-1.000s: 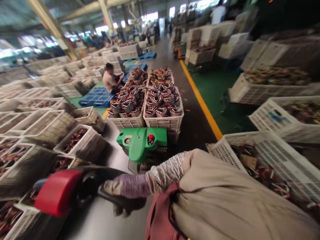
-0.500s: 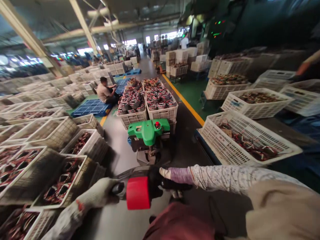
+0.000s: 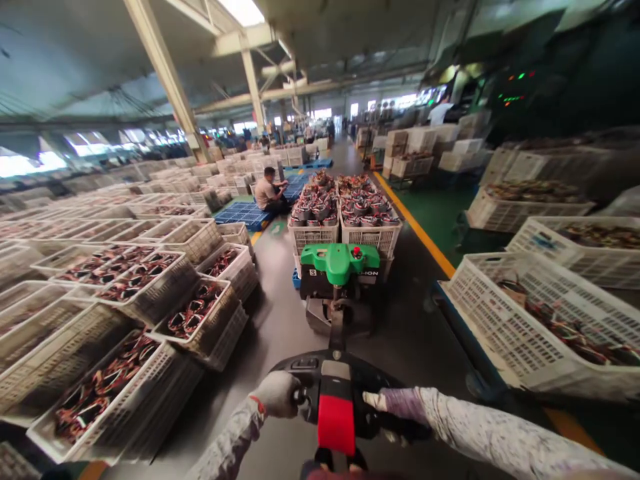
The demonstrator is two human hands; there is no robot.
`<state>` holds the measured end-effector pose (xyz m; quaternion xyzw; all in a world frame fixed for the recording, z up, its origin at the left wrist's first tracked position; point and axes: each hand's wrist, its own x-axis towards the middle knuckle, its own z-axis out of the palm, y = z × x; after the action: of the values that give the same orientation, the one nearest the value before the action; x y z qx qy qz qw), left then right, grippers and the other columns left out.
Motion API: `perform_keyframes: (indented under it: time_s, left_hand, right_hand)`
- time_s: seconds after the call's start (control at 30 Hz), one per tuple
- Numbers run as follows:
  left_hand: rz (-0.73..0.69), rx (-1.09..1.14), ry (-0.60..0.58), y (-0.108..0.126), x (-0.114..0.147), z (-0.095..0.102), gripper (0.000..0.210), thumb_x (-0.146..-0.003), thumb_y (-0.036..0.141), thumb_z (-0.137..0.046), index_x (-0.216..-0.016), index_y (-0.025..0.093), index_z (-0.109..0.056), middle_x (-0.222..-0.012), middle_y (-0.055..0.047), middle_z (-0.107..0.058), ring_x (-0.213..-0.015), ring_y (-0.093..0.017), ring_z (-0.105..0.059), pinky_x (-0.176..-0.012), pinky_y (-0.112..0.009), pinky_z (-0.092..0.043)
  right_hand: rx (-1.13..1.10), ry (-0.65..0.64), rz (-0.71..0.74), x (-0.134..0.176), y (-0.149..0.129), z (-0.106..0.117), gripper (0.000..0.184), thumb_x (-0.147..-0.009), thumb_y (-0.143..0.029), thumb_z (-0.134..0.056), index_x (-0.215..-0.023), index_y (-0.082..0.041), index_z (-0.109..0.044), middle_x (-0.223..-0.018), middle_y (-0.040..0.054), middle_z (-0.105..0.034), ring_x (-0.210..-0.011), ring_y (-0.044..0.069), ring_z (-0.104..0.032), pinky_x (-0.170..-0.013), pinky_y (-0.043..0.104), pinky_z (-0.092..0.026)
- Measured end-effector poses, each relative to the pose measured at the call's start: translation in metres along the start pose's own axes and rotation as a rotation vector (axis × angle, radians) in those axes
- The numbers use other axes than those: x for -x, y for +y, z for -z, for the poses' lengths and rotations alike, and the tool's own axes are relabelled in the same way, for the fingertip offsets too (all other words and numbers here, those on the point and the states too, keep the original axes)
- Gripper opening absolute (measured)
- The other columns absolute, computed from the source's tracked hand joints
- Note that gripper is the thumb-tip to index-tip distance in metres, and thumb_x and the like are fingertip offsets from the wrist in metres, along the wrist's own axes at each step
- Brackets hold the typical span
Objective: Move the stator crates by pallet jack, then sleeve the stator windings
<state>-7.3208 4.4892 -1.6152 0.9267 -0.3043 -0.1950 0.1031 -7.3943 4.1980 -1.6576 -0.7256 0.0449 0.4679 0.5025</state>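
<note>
Both gloved hands wrapped around the tiller handle of the green pallet truck, left hand on its left grip, right hand on its right, stacked white crates of motor stators just beyond the truck, seated person farther left.

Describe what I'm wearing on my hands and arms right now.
Left hand: a grey-white knitted work glove with a red mark at the cuff, over a pale patterned sleeve. Right hand: a glove with a purplish cuff and dark palm, and a long white sleeve with fine dark squiggles.
</note>
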Motion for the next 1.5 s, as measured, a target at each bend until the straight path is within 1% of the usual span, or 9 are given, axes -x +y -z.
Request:
perform_keyframes:
  time_s: [0.17,0.33,0.47,0.8,1.03,1.2,1.33,1.4,1.5]
  left_hand:
    - [0.037,-0.036,0.015,-0.002,-0.013,-0.001,0.014,-0.049,0.013,-0.064,-0.058,0.024,-0.065,-0.055,0.0,-0.054,-0.064,-0.024,-0.061,-0.068,-0.035,-0.05]
    - [-0.009,-0.034,-0.007,-0.004,-0.016,-0.003,0.015,-0.05,0.013,-0.064,-0.06,0.023,-0.066,-0.059,-0.003,-0.057,-0.071,-0.029,-0.064,-0.072,-0.038,-0.051]
    - [-0.051,-0.042,-0.038,-0.007,-0.013,-0.002,0.025,-0.054,0.011,-0.061,-0.072,0.024,-0.072,-0.072,-0.006,-0.066,-0.081,-0.03,-0.066,-0.079,-0.04,-0.051]
    - [0.028,-0.026,-0.065,-0.005,0.003,-0.004,0.014,-0.053,0.009,-0.061,-0.059,0.022,-0.064,-0.064,-0.005,-0.062,-0.075,-0.028,-0.065,-0.081,-0.04,-0.05]
    - [0.064,-0.011,-0.037,-0.002,0.021,0.01,0.016,-0.05,0.011,-0.062,-0.061,0.022,-0.067,-0.064,-0.004,-0.063,-0.075,-0.029,-0.064,-0.08,-0.04,-0.049]
    - [0.056,-0.019,0.009,0.005,0.041,0.018,0.012,-0.049,0.014,-0.063,-0.057,0.023,-0.065,-0.057,-0.001,-0.058,-0.066,-0.022,-0.06,-0.073,-0.031,-0.048]
    - [0.048,-0.186,-0.058,0.015,0.06,0.027,0.01,-0.056,0.02,-0.061,-0.064,0.023,-0.067,-0.062,-0.002,-0.062,-0.062,-0.019,-0.059,-0.065,-0.028,-0.045]
    - [0.08,-0.281,-0.099,0.019,0.071,0.033,0.012,-0.059,0.023,-0.061,-0.068,0.022,-0.068,-0.066,-0.002,-0.064,-0.062,-0.019,-0.059,-0.062,-0.028,-0.044]
    - [0.089,-0.355,-0.129,0.025,0.087,0.038,0.017,-0.06,0.026,-0.061,-0.074,0.021,-0.07,-0.07,-0.002,-0.067,-0.064,-0.018,-0.06,-0.061,-0.026,-0.043]
  right_hand:
    - [0.116,0.119,0.127,0.006,0.001,0.005,0.063,-0.077,-0.077,-0.055,-0.06,-0.016,-0.054,-0.043,0.0004,-0.05,-0.033,0.009,-0.043,-0.035,0.019,-0.033]
    - [0.182,0.204,0.121,0.008,-0.003,0.002,0.064,-0.076,-0.077,-0.056,-0.058,-0.017,-0.047,-0.043,-0.0025,-0.047,-0.034,0.006,-0.038,-0.038,0.018,-0.03]
    - [0.199,0.207,0.086,0.003,-0.003,-0.002,0.062,-0.078,-0.075,-0.056,-0.06,-0.016,-0.047,-0.044,-0.0035,-0.047,-0.035,0.007,-0.04,-0.04,0.019,-0.034]
    - [0.194,0.194,0.112,0.001,0.003,-0.018,0.066,-0.075,-0.079,-0.056,-0.058,-0.015,-0.051,-0.047,-0.0026,-0.049,-0.039,0.006,-0.041,-0.042,0.02,-0.033]
    - [0.177,0.159,0.147,0.008,-0.003,-0.026,0.065,-0.077,-0.077,-0.056,-0.059,-0.015,-0.051,-0.045,-0.0028,-0.049,-0.037,0.006,-0.04,-0.04,0.019,-0.033]
    - [0.011,0.097,0.199,0.025,-0.007,-0.034,0.062,-0.08,-0.076,-0.054,-0.066,-0.015,-0.058,-0.047,-0.0005,-0.053,-0.041,0.008,-0.047,-0.044,0.019,-0.041]
    - [-0.059,0.082,0.164,0.053,-0.022,-0.054,0.06,-0.088,-0.071,-0.047,-0.069,-0.014,-0.059,-0.049,0.0004,-0.055,-0.04,0.008,-0.049,-0.044,0.019,-0.043]
    - [-0.098,0.157,0.14,0.065,-0.03,-0.069,0.061,-0.091,-0.07,-0.041,-0.071,-0.015,-0.058,-0.05,-0.0002,-0.055,-0.037,0.007,-0.046,-0.042,0.02,-0.041]
    - [-0.062,0.363,0.151,0.077,-0.032,-0.091,0.063,-0.093,-0.07,-0.034,-0.067,-0.016,-0.054,-0.051,-0.001,-0.053,-0.036,0.008,-0.044,-0.041,0.021,-0.039]
